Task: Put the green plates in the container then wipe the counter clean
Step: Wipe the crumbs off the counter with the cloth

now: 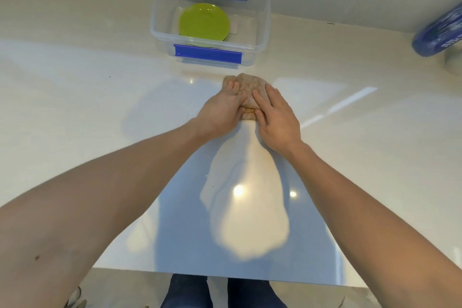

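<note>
A green plate (pixel 204 22) lies flat inside a clear plastic container (pixel 263 40) with blue clips, at the back of the white counter (pixel 75 97). Just in front of the container, a tan cloth (pixel 250 84) rests on the counter. My left hand (pixel 220 112) and my right hand (pixel 276 117) both press down on the cloth, side by side, fingers pointing toward the container. Most of the cloth is hidden under the hands.
A blue patterned object (pixel 440 32) sits at the far right edge by the wall. Small dark specks (pixel 109 77) dot the counter on the left. The counter's front edge (pixel 225 275) runs just above my legs.
</note>
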